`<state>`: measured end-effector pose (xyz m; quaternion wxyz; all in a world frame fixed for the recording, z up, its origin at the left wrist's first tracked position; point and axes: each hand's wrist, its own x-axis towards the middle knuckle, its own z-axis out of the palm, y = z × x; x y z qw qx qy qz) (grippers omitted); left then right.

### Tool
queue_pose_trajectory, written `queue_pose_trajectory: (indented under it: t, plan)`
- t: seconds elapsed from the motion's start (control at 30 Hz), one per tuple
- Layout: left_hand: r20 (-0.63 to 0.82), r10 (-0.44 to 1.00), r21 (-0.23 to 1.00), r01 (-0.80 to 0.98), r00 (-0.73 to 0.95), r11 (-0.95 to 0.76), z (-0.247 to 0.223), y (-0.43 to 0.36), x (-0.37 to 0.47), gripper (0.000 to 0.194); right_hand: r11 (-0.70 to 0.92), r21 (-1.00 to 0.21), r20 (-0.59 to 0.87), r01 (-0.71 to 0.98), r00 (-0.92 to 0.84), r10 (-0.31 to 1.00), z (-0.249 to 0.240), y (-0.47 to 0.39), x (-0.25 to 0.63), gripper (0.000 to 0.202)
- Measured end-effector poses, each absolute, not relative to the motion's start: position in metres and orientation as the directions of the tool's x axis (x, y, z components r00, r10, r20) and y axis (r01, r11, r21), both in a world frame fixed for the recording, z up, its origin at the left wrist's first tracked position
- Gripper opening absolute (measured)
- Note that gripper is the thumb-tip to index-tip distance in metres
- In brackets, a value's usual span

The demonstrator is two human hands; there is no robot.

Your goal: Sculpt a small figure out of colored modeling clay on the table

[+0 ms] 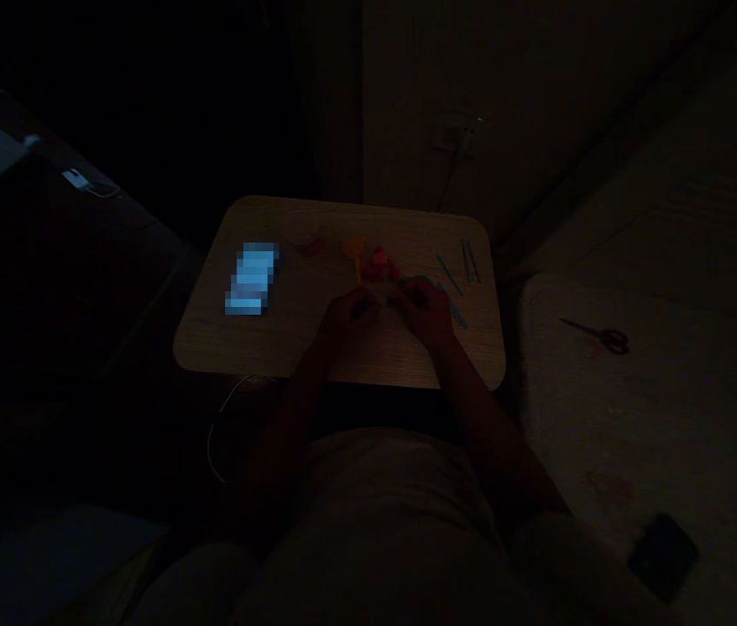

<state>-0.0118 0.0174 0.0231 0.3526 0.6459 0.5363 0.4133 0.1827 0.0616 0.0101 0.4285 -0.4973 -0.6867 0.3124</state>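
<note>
Red piece (380,260): on table (264,352), 12 o'clock beyond the hands; orange tool (354,249) at its 10 | seems light, probably stiff; best pinched by its sides | left hand (344,315), right hand (429,311): fingers curled, too dark to tell whether gripping

Wooden table (368,356): bare strip between glowing screen (252,278) and orange tool (355,250); bare near edge too. Red piece (380,263) blocks beyond the hands; teal sticks (469,261) clutter right side. Clear container (303,235) sits far left-center.
</note>
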Motion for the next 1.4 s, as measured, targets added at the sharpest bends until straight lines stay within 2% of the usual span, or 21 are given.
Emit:
queue_pose_trajectory:
  t: [1.4]
  plan:
    - [0.167,0.982,0.9,0.394,0.087,-0.188,0.0261,0.0168,-0.0106,0.019,0.306,-0.842,0.25,0.443,-0.182,0.951,0.0125,0.0607,0.1836,0.029]
